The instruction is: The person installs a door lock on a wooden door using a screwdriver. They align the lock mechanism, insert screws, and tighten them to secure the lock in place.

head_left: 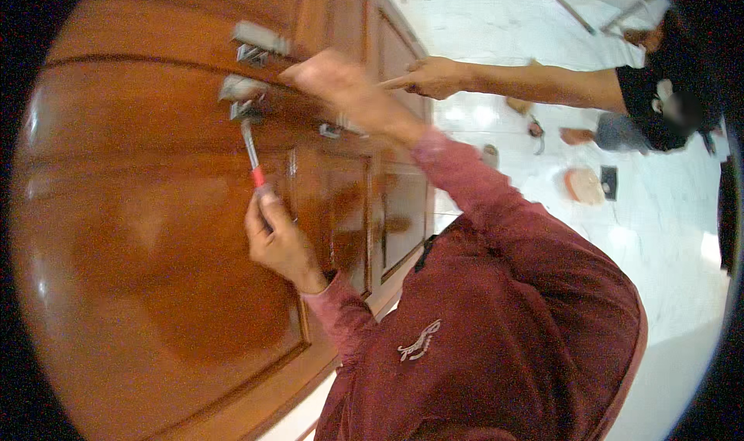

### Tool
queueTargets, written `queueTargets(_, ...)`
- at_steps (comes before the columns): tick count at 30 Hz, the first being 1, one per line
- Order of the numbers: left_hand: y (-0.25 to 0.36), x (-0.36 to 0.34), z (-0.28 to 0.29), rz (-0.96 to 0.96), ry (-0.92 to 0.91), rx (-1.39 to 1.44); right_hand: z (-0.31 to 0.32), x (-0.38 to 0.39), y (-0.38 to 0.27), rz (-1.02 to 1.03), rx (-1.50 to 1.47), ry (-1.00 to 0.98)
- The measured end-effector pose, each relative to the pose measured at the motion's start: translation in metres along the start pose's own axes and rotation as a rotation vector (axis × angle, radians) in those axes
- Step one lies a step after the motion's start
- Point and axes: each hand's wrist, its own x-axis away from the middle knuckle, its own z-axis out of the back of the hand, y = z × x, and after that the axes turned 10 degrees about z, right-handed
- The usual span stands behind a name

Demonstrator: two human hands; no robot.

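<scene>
My left hand (283,239) is closed around a screwdriver (250,148) with a red-collared handle and metal shaft. Its tip meets the lower of two silver fittings (242,100) on a glossy brown wooden panel door (155,247). Another silver fitting (260,39) sits just above. My right hand (329,77) is stretched across the door, right of the fittings, smeared by motion; whether its fingers hold anything cannot be made out. A smaller metal piece (332,129) shows on the wood below my right hand.
At the right another person's hand (434,78) reaches in with a finger pointing at the door, close to my right forearm. That person, in a black shirt (659,108), is low over the white marbled floor (480,30). A pale orange-and-white container (583,187) stands there beside a dark square (610,183).
</scene>
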Motion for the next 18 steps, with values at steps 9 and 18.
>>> queueTargets(9,0.000,-0.006,0.001,-0.259,0.116,-0.272,0.024,0.077,0.034,-0.540,-0.259,0.143)
queueTargets(18,0.009,-0.007,0.011,-0.125,0.022,-0.154,0.014,0.109,0.018,-0.589,-0.262,0.001)
